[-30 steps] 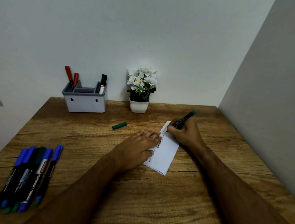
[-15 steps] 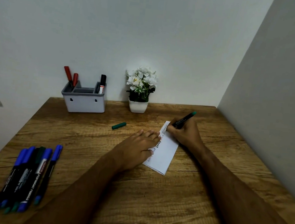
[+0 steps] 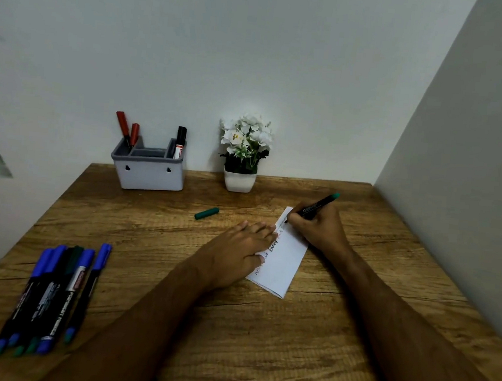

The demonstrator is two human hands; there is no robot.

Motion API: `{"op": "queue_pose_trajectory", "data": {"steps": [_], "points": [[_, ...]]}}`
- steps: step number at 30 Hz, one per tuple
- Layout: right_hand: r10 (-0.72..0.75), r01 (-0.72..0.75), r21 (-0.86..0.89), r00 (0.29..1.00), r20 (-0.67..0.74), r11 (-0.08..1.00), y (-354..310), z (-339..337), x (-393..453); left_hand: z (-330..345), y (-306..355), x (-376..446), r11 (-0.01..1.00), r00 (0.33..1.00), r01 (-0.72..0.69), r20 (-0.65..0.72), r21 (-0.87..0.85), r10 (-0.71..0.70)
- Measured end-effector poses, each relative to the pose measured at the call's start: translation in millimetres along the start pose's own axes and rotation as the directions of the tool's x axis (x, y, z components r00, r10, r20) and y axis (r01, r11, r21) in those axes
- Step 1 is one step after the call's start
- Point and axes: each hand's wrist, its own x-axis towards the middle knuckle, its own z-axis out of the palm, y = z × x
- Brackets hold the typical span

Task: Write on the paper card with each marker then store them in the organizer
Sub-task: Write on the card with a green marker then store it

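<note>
Right now your right hand (image 3: pixel 319 229) grips a black marker with a green end (image 3: pixel 318 207), fingers curled round its barrel, tip down at the far corner of the folded white paper card (image 3: pixel 283 263). Your left hand (image 3: pixel 238 250) lies flat, fingers straight, pressing the card's left edge onto the brown wooden table (image 3: pixel 260 343); a few scribbled words run along that edge. The loose green cap (image 3: pixel 206 213) lies on the wood well left of the card. At the back stands the grey plastic organizer (image 3: pixel 149 172), holding two red markers (image 3: pixel 127 131) in its left compartment and a black-capped one (image 3: pixel 180 143) on its right. A row of blue and green markers (image 3: pixel 52 297) lies near your left elbow.
</note>
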Motion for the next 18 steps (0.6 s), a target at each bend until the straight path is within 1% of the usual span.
{"op": "queue_pose_trajectory", "data": {"steps": [6, 10, 13, 16, 18], "points": [[0.048, -0.037, 0.130, 0.996, -0.077, 0.991, 0, -3, 0, 1, 0, 0, 0.999, 1.000, 0.020, -0.023, -0.048, -0.021], [0.040, -0.031, 0.125, 0.997, -0.069, 0.992, -4, -5, 0, 0, 0, 1, 0.994, 0.999, 0.033, -0.039, -0.108, -0.038], [0.033, -0.026, 0.122, 0.998, -0.058, 0.992, -11, -7, -2, 1, -2, 3, 0.984, 0.996, 0.073, -0.044, -0.165, -0.082], [0.024, -0.015, 0.221, 0.999, -0.037, 0.975, -20, -8, -9, -2, -1, 3, 0.959, 0.990, 0.131, -0.022, -0.253, -0.141], [0.013, -0.007, 0.299, 1.000, -0.017, 0.954, -27, -7, -14, -9, 1, 1, 0.944, 0.981, 0.171, -0.040, -0.283, -0.189]]}}
